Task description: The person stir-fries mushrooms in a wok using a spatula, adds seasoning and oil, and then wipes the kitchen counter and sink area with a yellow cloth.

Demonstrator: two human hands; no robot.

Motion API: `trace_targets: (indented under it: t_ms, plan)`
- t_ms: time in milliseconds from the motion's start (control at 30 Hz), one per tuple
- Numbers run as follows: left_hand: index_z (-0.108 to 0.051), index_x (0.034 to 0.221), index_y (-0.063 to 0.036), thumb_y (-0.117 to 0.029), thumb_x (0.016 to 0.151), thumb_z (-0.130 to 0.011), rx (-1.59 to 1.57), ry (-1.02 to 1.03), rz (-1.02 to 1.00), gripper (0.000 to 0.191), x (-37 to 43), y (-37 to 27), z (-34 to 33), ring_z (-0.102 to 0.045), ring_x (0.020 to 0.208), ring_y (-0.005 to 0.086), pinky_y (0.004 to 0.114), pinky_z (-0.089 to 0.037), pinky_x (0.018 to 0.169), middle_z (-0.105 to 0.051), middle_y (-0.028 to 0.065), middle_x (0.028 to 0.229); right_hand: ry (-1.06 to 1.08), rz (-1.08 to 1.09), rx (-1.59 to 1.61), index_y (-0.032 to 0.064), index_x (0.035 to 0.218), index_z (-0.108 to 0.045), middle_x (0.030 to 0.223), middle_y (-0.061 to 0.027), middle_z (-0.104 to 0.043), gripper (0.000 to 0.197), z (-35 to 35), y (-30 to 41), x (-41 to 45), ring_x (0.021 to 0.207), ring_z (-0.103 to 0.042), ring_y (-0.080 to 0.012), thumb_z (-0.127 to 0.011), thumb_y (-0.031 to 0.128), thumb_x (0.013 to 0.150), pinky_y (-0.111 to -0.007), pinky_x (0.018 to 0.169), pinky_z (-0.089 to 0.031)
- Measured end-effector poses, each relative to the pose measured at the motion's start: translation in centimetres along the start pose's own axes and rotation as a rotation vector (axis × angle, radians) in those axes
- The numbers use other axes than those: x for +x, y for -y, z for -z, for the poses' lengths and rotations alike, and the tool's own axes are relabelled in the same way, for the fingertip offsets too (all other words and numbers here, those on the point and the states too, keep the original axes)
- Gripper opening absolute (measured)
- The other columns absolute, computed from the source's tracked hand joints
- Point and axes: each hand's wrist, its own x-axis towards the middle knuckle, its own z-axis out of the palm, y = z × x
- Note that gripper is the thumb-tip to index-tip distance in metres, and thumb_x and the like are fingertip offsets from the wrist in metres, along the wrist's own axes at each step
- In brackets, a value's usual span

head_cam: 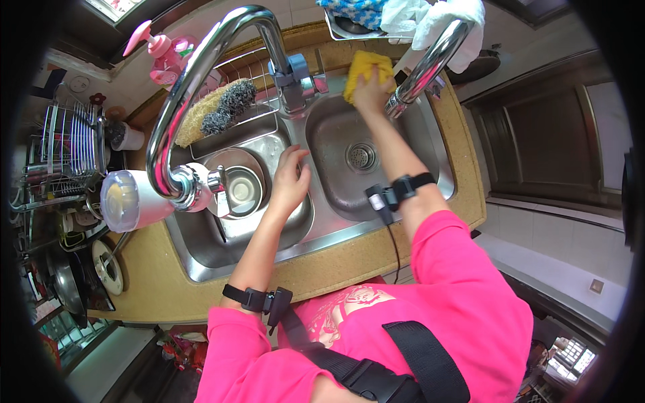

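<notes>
My right hand [373, 93] lies on a yellow cloth [360, 68] at the back rim of the right sink basin [337, 186], beside a chrome pipe [428, 65]. My left hand [292, 179] is over the left basin near the divider, its fingers apart and nothing in it. Metal bowls [243, 189] sit in the left basin, to the left of that hand. Behind the divider stands the faucet base [295, 85], whose curved chrome spout [174, 95] arches left to a white filter head [146, 199].
A wire rack behind the left basin holds a loofah [194, 118] and steel wool scrubbers [229, 108]. A pink pump bottle [169, 58] stands behind it. Further left are a dish rack [75, 146] and a pot lid [107, 267]. White cloths [463, 30] hang at the back right.
</notes>
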Motion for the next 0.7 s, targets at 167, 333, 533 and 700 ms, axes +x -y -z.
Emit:
trace_targets:
  t_ms: [167,333,533,700]
  plan:
    - [-0.049,0.111,0.0003,-0.008,0.077,-0.052,0.003,-0.139,0.204,0.035,-0.8,3.5,0.9,-0.055,0.094,0.0287,0.034,-0.048,0.073,-0.051,0.0175,0.109,0.032,0.257,0.011,0.0025,0.121,-0.041,0.125,-0.0298,-0.029,0.047,-5.5,3.7,-8.3,0.105,-0.045,-0.0443,-0.056,0.012,0.077,-0.045,0.09,-0.039]
    - [-0.049,0.114,0.0012,-0.01,0.078,-0.051,-0.007,-0.132,0.341,0.038,-0.2,3.8,2.1,-0.057,0.092,0.0269,0.035,-0.044,0.082,-0.052,0.0185,0.112,0.454,0.139,-0.026,0.0087,0.121,-0.043,0.12,-0.028,-0.037,0.045,-1.4,2.8,-12.7,0.092,-0.053,-0.0448,-0.053,0.018,0.078,-0.048,0.084,-0.042]
    - [-0.045,0.122,0.0005,-0.009,0.079,-0.048,-0.03,-0.318,0.18,0.044,1.5,2.9,2.7,-0.056,0.097,0.0298,0.036,-0.042,0.088,-0.051,0.0194,0.116,0.57,0.632,0.062,0.0144,0.111,-0.054,0.119,-0.0211,-0.043,0.035,0.7,4.7,-10.3,0.094,-0.054,-0.0416,-0.051,0.024,0.078,-0.046,0.083,-0.044]
    - [-0.051,0.115,-0.0011,-0.006,0.078,-0.047,0.454,-0.52,-0.192,0.038,1.1,1.4,1.9,-0.056,0.095,0.0346,0.037,-0.044,0.085,-0.055,0.0209,0.109,0.605,0.769,-0.128,0.0176,0.106,-0.057,0.119,-0.0177,-0.044,0.042,-1.8,2.2,-13.3,0.101,-0.047,-0.0414,-0.063,0.028,0.066,-0.045,0.081,-0.045]
